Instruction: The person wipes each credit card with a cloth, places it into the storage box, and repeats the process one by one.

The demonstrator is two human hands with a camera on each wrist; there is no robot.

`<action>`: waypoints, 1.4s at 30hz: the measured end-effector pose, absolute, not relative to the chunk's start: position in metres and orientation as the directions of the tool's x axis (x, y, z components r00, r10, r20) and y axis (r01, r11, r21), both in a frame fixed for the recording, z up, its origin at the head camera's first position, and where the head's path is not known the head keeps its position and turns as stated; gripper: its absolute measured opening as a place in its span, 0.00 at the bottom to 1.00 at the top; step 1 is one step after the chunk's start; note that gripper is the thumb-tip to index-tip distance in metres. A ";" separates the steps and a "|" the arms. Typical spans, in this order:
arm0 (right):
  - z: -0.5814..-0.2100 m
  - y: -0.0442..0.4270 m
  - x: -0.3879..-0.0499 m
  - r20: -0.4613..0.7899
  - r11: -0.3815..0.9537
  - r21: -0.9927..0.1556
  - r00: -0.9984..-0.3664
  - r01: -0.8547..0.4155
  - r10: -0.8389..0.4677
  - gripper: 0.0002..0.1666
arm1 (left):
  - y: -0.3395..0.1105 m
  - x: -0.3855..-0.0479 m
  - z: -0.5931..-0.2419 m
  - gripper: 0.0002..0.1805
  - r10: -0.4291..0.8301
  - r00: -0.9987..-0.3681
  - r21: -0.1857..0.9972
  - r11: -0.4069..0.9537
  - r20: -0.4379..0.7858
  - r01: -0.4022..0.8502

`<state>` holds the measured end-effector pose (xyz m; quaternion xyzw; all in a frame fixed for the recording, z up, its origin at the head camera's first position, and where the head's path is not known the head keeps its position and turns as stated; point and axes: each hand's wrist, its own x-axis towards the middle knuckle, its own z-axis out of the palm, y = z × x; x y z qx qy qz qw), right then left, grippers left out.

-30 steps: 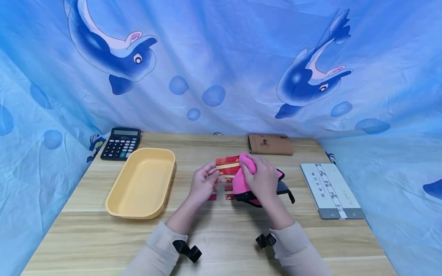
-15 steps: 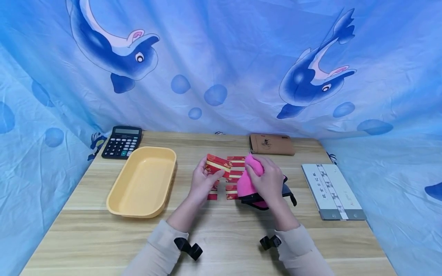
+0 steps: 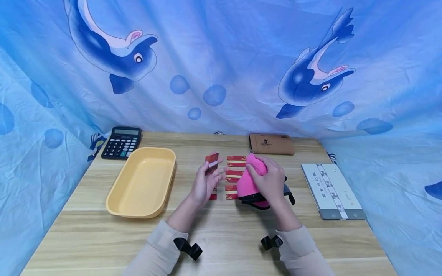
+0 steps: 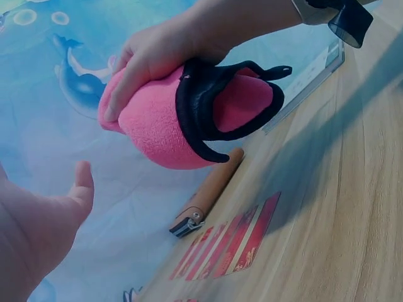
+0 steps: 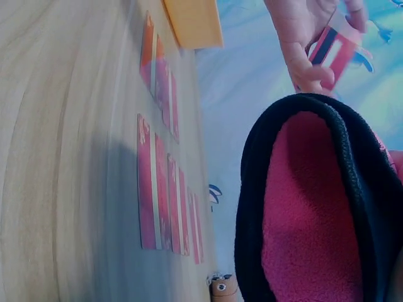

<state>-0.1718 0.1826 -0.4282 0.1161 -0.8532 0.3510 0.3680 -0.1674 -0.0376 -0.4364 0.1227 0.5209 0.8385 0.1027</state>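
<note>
My left hand (image 3: 202, 186) holds a red card (image 3: 212, 163) up on edge above the table, with its other fingers spread. A dark stripe shows on this card (image 5: 325, 45) in the right wrist view. To the right, my right hand (image 3: 271, 180) grips a pink fleece pouch (image 3: 246, 186) with black trim. Its black-edged opening (image 4: 242, 104) faces away from the gripping fingers, with pink lining inside. Beneath lie red cards (image 3: 236, 173) with gold stripes, in a column partly covered by the pouch. More cards (image 5: 157, 69) lie in a left-hand column, mostly hidden by my left hand in the head view.
A yellow plastic tray (image 3: 114, 209) stands on the left, with a black calculator (image 3: 121, 143) behind it. At the back right lies a brown wallet (image 3: 271, 144). A grey-white notebook (image 3: 331, 191) rests near the right edge of the wooden table (image 3: 221, 245).
My left hand has drawn the card leftward, away from the pouch, and turned it from face-up to on edge. The right hand with the pouch has shifted slightly right.
</note>
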 end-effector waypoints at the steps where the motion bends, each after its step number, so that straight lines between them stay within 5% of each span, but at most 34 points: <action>1: -0.428 0.182 -0.172 0.715 0.722 -0.512 -0.697 -0.465 0.058 0.24 | -0.038 -0.168 -0.437 0.35 0.295 -0.951 0.896 -0.441 0.089 -0.053; 8: -0.424 0.180 -0.169 0.721 0.682 -0.537 -0.690 -0.498 0.064 0.24 | -0.038 -0.170 -0.442 0.34 0.227 -0.968 0.900 -0.435 0.109 -0.001; 21: -0.413 0.168 -0.163 0.747 0.645 -0.530 -0.663 -0.550 0.048 0.23 | -0.030 -0.170 -0.440 0.16 0.085 -0.996 0.928 -0.372 0.027 -0.006; 28: -0.417 0.156 -0.164 0.761 0.781 -0.415 -0.649 -0.467 0.016 0.23 | -0.018 -0.161 -0.436 0.21 0.199 -0.976 0.928 -0.371 0.083 0.003; 42: -0.404 0.134 -0.157 0.781 0.768 -0.380 -0.623 -0.515 -0.031 0.19 | -0.009 -0.157 -0.437 0.23 0.200 -0.972 0.933 -0.358 0.124 0.045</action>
